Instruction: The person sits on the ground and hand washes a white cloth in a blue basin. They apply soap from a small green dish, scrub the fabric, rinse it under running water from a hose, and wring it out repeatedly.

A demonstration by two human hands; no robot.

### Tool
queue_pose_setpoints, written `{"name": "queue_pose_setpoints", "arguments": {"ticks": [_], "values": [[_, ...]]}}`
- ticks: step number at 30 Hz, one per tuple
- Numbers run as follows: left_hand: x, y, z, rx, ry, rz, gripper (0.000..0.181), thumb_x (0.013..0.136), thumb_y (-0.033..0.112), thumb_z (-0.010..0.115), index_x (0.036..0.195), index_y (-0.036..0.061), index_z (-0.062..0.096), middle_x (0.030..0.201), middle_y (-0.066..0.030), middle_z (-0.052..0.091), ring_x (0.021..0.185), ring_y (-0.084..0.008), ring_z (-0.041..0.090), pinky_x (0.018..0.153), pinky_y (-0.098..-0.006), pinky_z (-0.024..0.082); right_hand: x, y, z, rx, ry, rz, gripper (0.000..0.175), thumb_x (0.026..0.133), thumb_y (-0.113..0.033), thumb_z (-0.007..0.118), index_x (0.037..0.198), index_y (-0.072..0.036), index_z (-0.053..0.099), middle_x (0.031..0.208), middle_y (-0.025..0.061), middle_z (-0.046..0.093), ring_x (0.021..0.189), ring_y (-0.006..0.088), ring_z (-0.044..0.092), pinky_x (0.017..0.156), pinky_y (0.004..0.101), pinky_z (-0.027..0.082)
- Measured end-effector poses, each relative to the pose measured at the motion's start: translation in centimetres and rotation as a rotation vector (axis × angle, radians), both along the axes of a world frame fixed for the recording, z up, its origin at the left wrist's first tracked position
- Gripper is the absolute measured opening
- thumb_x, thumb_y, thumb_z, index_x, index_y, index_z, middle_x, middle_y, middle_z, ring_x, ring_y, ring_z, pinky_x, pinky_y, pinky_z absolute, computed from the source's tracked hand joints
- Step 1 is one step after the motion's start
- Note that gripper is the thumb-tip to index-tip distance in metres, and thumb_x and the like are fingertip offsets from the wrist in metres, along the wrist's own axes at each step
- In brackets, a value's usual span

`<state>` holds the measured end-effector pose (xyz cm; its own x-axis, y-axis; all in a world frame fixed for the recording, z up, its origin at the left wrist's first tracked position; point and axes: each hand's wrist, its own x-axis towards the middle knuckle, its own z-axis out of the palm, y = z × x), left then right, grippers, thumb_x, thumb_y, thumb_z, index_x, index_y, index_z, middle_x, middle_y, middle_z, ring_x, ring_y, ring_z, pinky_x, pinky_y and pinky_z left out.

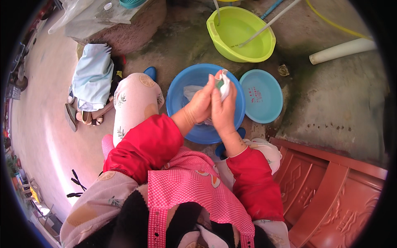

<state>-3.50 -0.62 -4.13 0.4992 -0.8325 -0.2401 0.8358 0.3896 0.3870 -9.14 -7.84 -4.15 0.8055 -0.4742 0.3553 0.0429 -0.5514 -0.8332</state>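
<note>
My left hand [198,104] and my right hand [225,107] are pressed together above a round blue plastic basin [176,83]. Between them is a bunched white cloth [225,88], with something green showing in its folds. Its upper end sticks out past my fingers. Inside the basin, partly hidden by my hands and wrists, lies more whitish cloth [190,91]. A shallow turquoise basin [263,90] with red writing stands against the right side of the blue one.
Farther off, a yellow-green basin [237,31] holds water and a pale hose [268,24]. A white pipe [342,51] lies at right, above a red carved panel [328,183]. Light blue fabric [93,76] is piled over shoes [70,117] at left, near a stone block [124,34].
</note>
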Motion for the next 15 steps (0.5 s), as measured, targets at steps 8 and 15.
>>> {"name": "queue_pose_setpoints", "arguments": {"ticks": [8, 15], "values": [[-2.5, -0.6, -0.5, 0.093, 0.042, -0.001, 0.049, 0.095, 0.042, 0.041, 0.132, 0.0108, 0.044, 0.123, -0.0083, 0.054, 0.112, -0.0218, 0.052, 0.098, -0.0377, 0.040, 1.8, -3.3, -2.2, 0.251, 0.140, -0.279, 0.034, 0.090, -0.024, 0.047, 0.114, 0.000, 0.051, 0.111, 0.0218, 0.054, 0.100, 0.0335, 0.050, 0.088, 0.0434, 0.038], [0.9, 0.2, -1.8, 0.009, 0.169, -0.005, 0.060, 0.087, 0.065, 0.041, 0.121, 0.0158, 0.050, 0.108, -0.0054, 0.058, 0.098, -0.0192, 0.056, 0.086, -0.0345, 0.046, 0.9, 1.2, -2.5, -0.024, 0.022, -0.088, 0.036, 0.086, -0.021, 0.054, 0.116, -0.002, 0.054, 0.112, 0.0199, 0.056, 0.106, 0.0374, 0.052, 0.089, 0.0439, 0.040]]}}
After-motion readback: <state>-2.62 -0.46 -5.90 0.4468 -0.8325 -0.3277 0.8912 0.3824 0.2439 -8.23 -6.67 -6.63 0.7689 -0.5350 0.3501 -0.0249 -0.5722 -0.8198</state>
